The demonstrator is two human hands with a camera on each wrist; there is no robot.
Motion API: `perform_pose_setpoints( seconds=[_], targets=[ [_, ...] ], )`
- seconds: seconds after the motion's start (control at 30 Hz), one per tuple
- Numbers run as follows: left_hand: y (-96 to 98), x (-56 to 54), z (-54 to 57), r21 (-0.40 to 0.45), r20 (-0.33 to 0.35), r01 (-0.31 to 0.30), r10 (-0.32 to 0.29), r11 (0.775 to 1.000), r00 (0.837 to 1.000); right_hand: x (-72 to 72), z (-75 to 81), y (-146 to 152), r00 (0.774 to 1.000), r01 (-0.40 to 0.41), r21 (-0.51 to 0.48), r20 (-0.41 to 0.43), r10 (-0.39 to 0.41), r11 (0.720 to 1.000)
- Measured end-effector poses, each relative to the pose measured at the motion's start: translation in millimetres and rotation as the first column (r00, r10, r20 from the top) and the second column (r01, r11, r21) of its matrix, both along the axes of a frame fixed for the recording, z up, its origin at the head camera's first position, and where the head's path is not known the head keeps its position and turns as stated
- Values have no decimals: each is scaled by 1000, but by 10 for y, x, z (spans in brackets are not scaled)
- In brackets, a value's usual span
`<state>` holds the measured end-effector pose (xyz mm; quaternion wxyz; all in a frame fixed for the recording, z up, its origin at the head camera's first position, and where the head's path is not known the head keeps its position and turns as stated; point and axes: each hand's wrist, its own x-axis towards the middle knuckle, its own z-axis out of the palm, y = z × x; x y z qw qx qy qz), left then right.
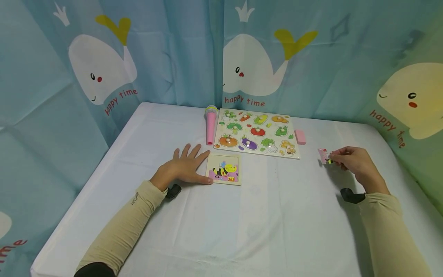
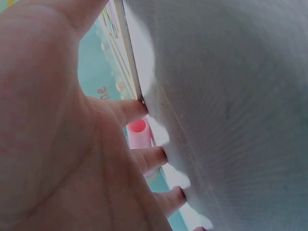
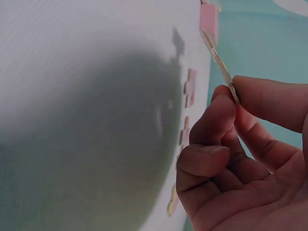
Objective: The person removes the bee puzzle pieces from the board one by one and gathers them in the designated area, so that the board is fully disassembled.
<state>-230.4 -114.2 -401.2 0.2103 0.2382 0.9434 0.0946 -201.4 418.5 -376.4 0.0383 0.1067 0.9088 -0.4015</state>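
I see left hand (image 1: 184,168) spread wide at the left edge of the puzzle (image 1: 224,169); right hand (image 1: 357,164) pinching a piece (image 1: 323,156), well right of the puzzle.

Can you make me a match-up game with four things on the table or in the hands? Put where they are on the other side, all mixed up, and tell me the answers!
Things:
1. pink microphone
2. bee puzzle
3. pink block
4. puzzle piece

Places, in the head view:
A. pinched in the right hand
B. just past the right edge of the vegetable board
C. standing out along the vegetable board's left edge
D. below the vegetable board, beside the left hand

Right pairs: 1-C, 2-D, 3-B, 4-A
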Motion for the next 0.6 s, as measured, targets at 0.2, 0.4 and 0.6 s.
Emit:
perform_pose_setpoints(
  seconds=[0.2,0.4,0.6],
  targets=[
    [-6,-1,-4,9,4,0,0,1000,1000,10,-30,55,999,-1,46,39,-1,999],
    [-5,-3,-3,8,1,-1,0,1000,1000,11,-66,83,999,-29,96,44,25,995],
    [-8,-9,-6,13,2,2,-2,1000,1000,-5,-90,91,998,-33,136,53,26,990]
  ],
)
